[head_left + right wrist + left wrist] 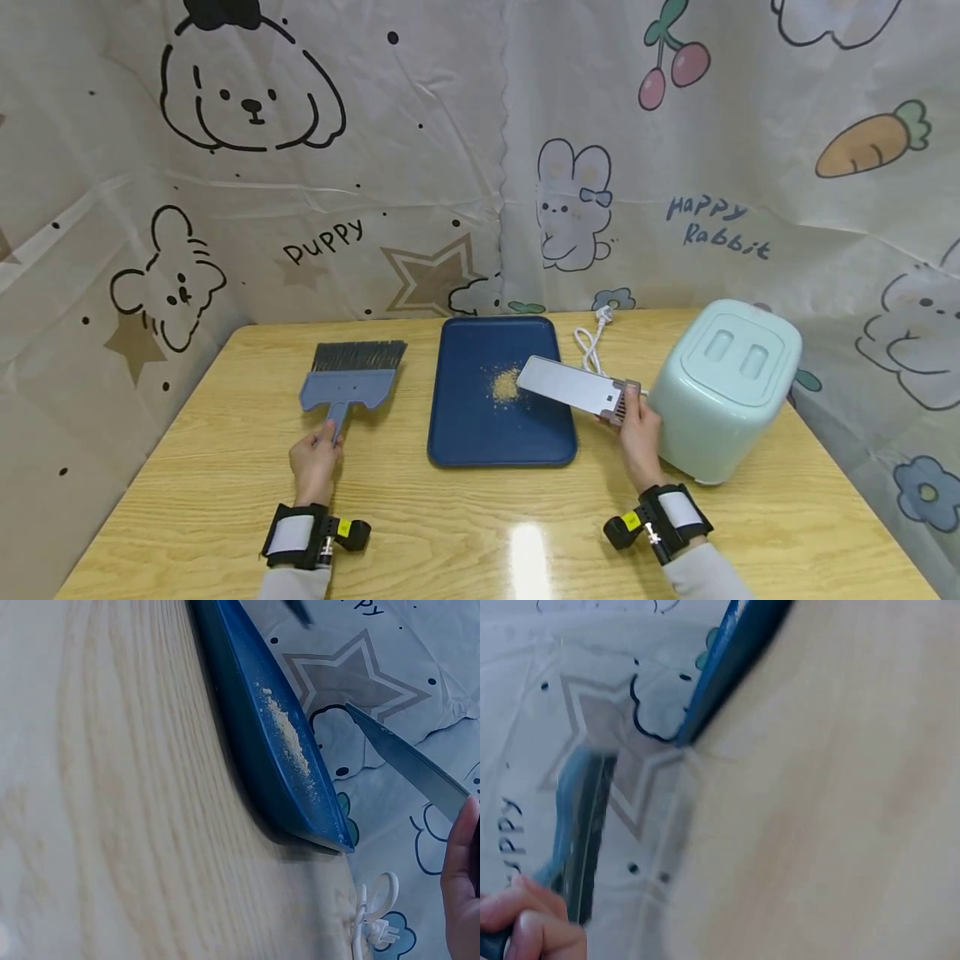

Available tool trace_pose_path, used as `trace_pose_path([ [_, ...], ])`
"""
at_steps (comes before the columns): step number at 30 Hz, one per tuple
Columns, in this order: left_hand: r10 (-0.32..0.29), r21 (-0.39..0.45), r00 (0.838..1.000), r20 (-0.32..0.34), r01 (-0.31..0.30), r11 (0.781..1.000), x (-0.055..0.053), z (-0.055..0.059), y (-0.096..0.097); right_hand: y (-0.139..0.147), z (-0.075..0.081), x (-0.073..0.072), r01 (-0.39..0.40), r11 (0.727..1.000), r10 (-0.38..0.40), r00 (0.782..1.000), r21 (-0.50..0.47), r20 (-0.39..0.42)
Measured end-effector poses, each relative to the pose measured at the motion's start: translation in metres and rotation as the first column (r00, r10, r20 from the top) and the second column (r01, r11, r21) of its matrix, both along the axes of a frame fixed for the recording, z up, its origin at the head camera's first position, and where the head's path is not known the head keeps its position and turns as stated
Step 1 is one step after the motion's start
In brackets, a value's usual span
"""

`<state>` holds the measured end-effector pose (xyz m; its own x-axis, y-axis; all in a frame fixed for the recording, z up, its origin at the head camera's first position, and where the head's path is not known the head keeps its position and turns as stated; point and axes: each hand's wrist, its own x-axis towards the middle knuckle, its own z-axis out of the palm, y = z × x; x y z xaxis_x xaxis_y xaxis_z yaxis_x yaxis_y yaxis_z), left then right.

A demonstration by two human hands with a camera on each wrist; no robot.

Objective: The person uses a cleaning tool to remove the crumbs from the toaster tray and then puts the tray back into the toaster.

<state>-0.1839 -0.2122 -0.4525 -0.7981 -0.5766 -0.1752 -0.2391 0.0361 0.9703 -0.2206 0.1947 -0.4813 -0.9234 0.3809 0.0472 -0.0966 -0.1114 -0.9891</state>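
Observation:
My left hand grips the handle of a grey-blue hand brush with dark bristles pointing away from me. In the left wrist view the brush appears edge-on beyond curled fingers. My right hand pinches one end of a flat silver crumb tray, its far end overlapping the right side of a dark blue tray. In the right wrist view the crumb tray is seen nearly edge-on, held above the blue tray. A small heap of tan crumbs lies in the middle of the blue tray.
A mint-green toaster with a two-slot lid stands right beside my right hand. Its white cord and plug lie behind the crumb tray. A printed cloth hangs along the back edge of the wooden table.

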Motion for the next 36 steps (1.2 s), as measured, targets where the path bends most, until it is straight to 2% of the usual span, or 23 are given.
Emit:
trace_pose_path([
  [3, 0.064, 0.027, 0.997, 0.047, -0.065, 0.998, 0.006, -0.007, -0.008, 0.003, -0.014, -0.007, 0.017, 1.0, -0.017, 0.999, -0.002, 0.036],
  [7, 0.062, 0.077, 0.994, 0.089, -0.069, 0.995, 0.007, -0.01, -0.014, 0.004, -0.024, -0.013, 0.029, 0.999, -0.026, 0.997, -0.038, 0.068],
  [9, 0.032, 0.105, 0.995, 0.093, -0.042, 0.994, 0.006, -0.01, -0.015, 0.004, -0.027, -0.014, 0.036, 0.998, -0.032, 0.997, -0.06, 0.073],
  [11, -0.013, 0.088, 0.994, 0.104, 0.004, 0.996, 0.005, -0.007, -0.016, 0.004, -0.028, -0.015, 0.044, 0.997, -0.039, 0.996, -0.062, 0.076],
  [13, -0.068, -0.028, 0.988, 0.135, 0.072, 0.997, 0.006, -0.004, -0.018, 0.003, -0.028, -0.015, 0.042, 0.997, -0.037, 0.997, -0.07, 0.072],
  [14, -0.104, -0.115, 0.982, 0.159, 0.123, 0.986, 0.007, -0.002, -0.019, 0.003, -0.028, -0.015, 0.041, 0.996, -0.035, 0.997, -0.075, 0.07],
  [15, -0.138, -0.21, 0.974, 0.179, 0.175, 0.962, 0.008, 0.001, -0.02, 0.003, -0.027, -0.014, 0.037, 0.997, -0.033, 0.997, -0.074, 0.067],
  [16, -0.16, -0.32, 0.966, 0.204, 0.221, 0.921, 0.009, 0.003, -0.022, 0.003, -0.027, -0.014, 0.035, 0.997, -0.03, 0.997, -0.075, 0.064],
  [18, -0.187, -0.502, 0.947, 0.262, 0.299, 0.811, 0.01, 0.007, -0.023, 0.002, -0.026, -0.013, 0.033, 0.997, -0.029, 0.998, -0.067, 0.064],
  [19, -0.203, -0.56, 0.936, 0.288, 0.336, 0.757, 0.01, 0.009, -0.023, 0.002, -0.025, -0.012, 0.036, 0.997, -0.032, 0.997, -0.066, 0.063],
  [20, -0.22, -0.591, 0.925, 0.31, 0.369, 0.717, 0.011, 0.01, -0.023, 0.002, -0.024, -0.011, 0.039, 0.997, -0.035, 0.997, -0.062, 0.064],
  [22, -0.231, -0.624, 0.904, 0.36, 0.418, 0.661, 0.011, 0.013, -0.021, 0.001, -0.023, -0.01, 0.039, 0.998, -0.036, 0.997, -0.057, 0.062],
  [23, -0.231, -0.628, 0.892, 0.389, 0.44, 0.642, 0.011, 0.015, -0.02, 0.001, -0.022, -0.01, 0.039, 0.997, -0.035, 0.998, -0.06, 0.059],
  [25, -0.225, -0.641, 0.879, 0.421, 0.463, 0.613, 0.012, 0.017, -0.016, 0.001, -0.023, -0.01, 0.041, 0.997, -0.037, 0.998, -0.067, 0.054],
  [28, -0.216, -0.658, 0.877, 0.43, 0.468, 0.59, 0.012, 0.018, -0.012, 0.002, -0.025, -0.012, 0.046, 0.997, -0.044, 0.998, -0.055, 0.053],
  [32, -0.232, -0.655, 0.877, 0.421, 0.471, 0.591, 0.012, 0.02, -0.01, 0.003, -0.027, -0.011, 0.057, 0.997, -0.054, 0.997, -0.057, 0.047],
  [36, -0.255, -0.625, 0.863, 0.436, 0.494, 0.605, 0.013, 0.026, -0.01, -0.001, -0.014, 0.001, 0.001, 0.984, 0.007, 0.999, -0.177, 0.045],
])
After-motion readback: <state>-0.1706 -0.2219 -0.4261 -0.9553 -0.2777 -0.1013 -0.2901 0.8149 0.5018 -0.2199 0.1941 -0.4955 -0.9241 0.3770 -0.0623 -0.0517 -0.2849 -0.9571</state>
